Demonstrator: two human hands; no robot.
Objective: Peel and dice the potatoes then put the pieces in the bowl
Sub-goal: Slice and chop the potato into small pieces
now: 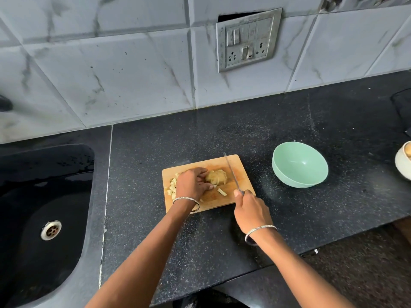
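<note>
Black counter [244, 134], wooden board [242, 172]: left fingers [203, 174] clutch potato [219, 177], right fingers [239, 193] grasp knife [231, 170].

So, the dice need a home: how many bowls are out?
2: a green bowl right of the cutting board, a white bowl cut off at the right edge; others may be unseen.

**What sits on the black counter**

The black speckled counter [222, 134] holds a wooden board [243, 172] near its front edge. A green bowl [300, 165] sits to the right of the board, not touching it. A white bowl [401, 166] peeks in at the far right. A black sink [44, 196] is set in on the left.
</note>
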